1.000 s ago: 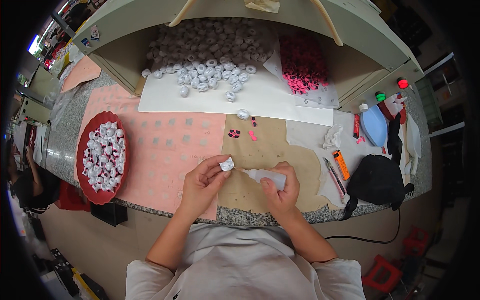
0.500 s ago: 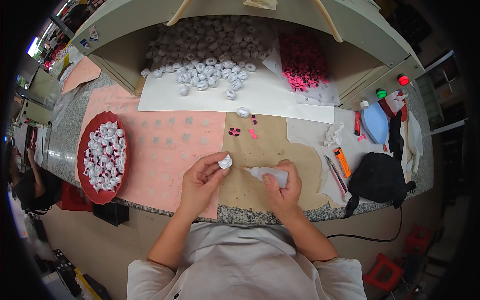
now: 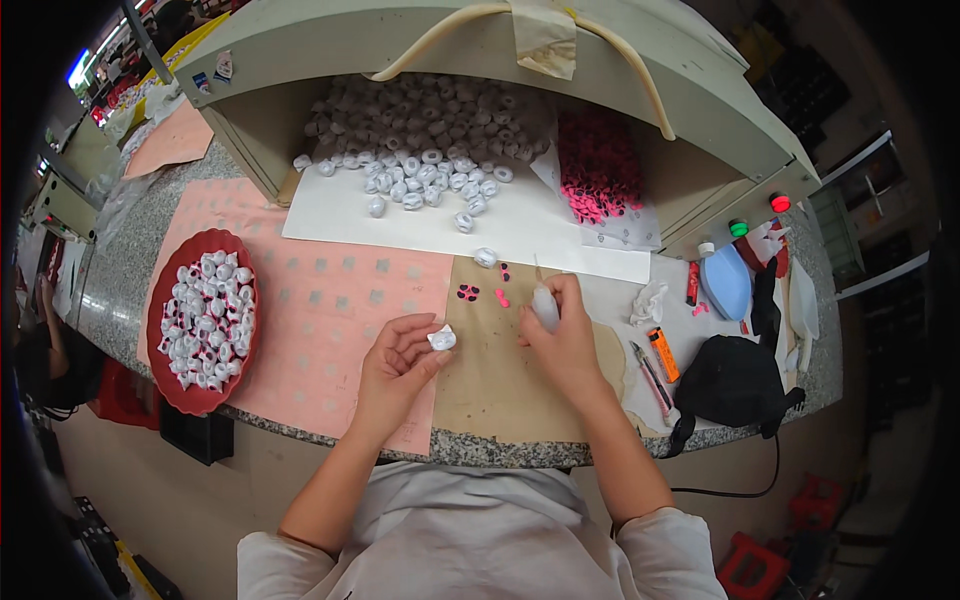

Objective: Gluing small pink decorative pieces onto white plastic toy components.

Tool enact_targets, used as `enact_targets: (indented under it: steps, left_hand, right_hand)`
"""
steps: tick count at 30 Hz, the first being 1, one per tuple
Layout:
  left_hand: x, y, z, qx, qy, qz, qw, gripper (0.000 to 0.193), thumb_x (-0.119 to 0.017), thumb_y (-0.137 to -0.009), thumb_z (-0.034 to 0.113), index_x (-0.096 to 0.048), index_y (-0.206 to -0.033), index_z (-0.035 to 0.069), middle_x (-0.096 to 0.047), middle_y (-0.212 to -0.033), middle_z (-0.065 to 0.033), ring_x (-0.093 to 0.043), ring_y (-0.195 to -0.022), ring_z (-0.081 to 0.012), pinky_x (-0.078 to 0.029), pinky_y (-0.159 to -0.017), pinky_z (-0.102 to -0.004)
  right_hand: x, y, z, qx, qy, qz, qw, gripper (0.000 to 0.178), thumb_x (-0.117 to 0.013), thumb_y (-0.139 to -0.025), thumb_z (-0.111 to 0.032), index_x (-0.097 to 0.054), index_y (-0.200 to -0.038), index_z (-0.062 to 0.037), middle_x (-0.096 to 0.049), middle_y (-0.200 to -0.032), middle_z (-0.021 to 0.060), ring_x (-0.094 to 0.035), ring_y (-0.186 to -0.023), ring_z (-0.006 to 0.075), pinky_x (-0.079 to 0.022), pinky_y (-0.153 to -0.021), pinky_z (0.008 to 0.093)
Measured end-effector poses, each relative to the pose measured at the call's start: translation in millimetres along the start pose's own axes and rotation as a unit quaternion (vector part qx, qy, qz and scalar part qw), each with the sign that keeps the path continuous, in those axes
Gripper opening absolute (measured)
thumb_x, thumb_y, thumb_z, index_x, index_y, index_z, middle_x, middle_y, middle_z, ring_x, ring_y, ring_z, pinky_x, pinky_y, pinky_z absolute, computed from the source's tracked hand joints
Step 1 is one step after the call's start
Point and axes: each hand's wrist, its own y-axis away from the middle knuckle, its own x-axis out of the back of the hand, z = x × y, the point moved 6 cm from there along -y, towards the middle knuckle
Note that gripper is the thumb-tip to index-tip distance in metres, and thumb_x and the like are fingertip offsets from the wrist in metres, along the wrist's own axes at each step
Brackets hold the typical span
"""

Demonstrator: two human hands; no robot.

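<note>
My left hand (image 3: 393, 368) is closed, with thumb and fingertips pinching a small white knob-like piece (image 3: 441, 338) above the edge where the pink sheet meets the brown paper. In my right hand (image 3: 568, 340) is a translucent squeeze bottle (image 3: 545, 308), its thin needle tip pointing up and away from the white piece. Just beyond, small pink-and-black bow-shaped pieces (image 3: 468, 293) lie on the brown paper (image 3: 500, 390). A single white piece (image 3: 485, 257) sits at the near edge of the white sheet.
At left stands a red scalloped bowl (image 3: 200, 402) of white pieces with pink parts. Heaps of white pieces (image 3: 410, 110) and pink-black pieces (image 3: 598, 180) fill the cabinet (image 3: 240, 140). On the right lie an orange box (image 3: 663, 355), pens (image 3: 655, 383), a blue tray (image 3: 726, 282) and a black bag (image 3: 735, 380).
My right hand has drawn the bottle away from the white piece and turned its tip from pointing left to pointing upward. My left hand still holds the piece. The whole view has shifted slightly.
</note>
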Motion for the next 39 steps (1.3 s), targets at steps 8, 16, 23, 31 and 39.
enact_targets:
  steps: [8, 16, 23, 31, 39]
  left_hand:
    - [20.6, 4.9, 1.9, 0.039, 0.003, -0.022, 0.999, 0.040, -0.059, -0.086, -0.003, -0.048, -0.125, 0.000, -0.060, -0.109, -0.0077, -0.058, -0.100, -0.0122, -0.048, -0.087, -0.0239]
    - [40.3, 6.3, 6.0, 0.016, 0.034, -0.043, 0.998, 0.038, -0.059, -0.087, 0.000, -0.051, -0.124, 0.001, -0.060, -0.110, -0.0079, -0.059, -0.100, -0.0138, -0.050, -0.090, -0.0285]
    - [33.8, 6.8, 4.7, 0.032, 0.027, -0.026, 0.999, 0.040, -0.058, -0.088, 0.001, -0.048, -0.127, 0.001, -0.061, -0.109, -0.0088, -0.060, -0.098, -0.0153, -0.051, -0.088, -0.0308]
    - [31.5, 7.0, 3.3, 0.040, 0.020, -0.035, 0.998, 0.039, -0.058, -0.087, -0.001, -0.051, -0.125, -0.001, -0.061, -0.110, -0.0090, -0.059, -0.100, -0.0138, -0.050, -0.088, -0.0274]
    - [26.3, 5.6, 1.6, 0.020, 0.015, -0.058, 0.998, 0.038, -0.059, -0.087, 0.000, -0.051, -0.125, 0.000, -0.062, -0.108, -0.0081, -0.059, -0.099, -0.0128, -0.049, -0.088, -0.0258]
  right_hand:
    - [-41.8, -21.3, -29.6, 0.062, 0.290, -0.120, 0.947, 0.033, -0.071, -0.079, -0.020, -0.060, -0.104, -0.0012, -0.064, -0.094, 0.0157, -0.063, -0.084, 0.0239, -0.048, -0.073, 0.0331]
    - [-41.9, 2.4, -40.3, 0.100, 0.215, -0.139, 0.962, 0.022, -0.071, -0.078, -0.010, -0.063, -0.096, -0.0011, -0.062, -0.095, 0.0112, -0.060, -0.088, 0.0186, -0.046, -0.079, 0.0294]
    - [-52.0, -1.3, -44.0, 0.157, 0.222, -0.151, 0.950, 0.022, -0.072, -0.076, -0.011, -0.064, -0.095, -0.0040, -0.061, -0.093, 0.0086, -0.060, -0.087, 0.0215, -0.047, -0.077, 0.0321]
    - [-53.7, -3.4, -27.6, 0.185, 0.245, -0.137, 0.942, 0.017, -0.069, -0.079, -0.008, -0.061, -0.092, -0.0014, -0.064, -0.086, 0.0072, -0.061, -0.076, 0.0178, -0.049, -0.071, 0.0304]
    - [-65.9, 40.1, -6.8, -0.120, -0.199, -0.216, 0.948, 0.013, -0.064, -0.086, -0.008, -0.059, -0.095, -0.0008, -0.063, -0.086, 0.0057, -0.059, -0.074, 0.0109, -0.050, -0.068, 0.0246]
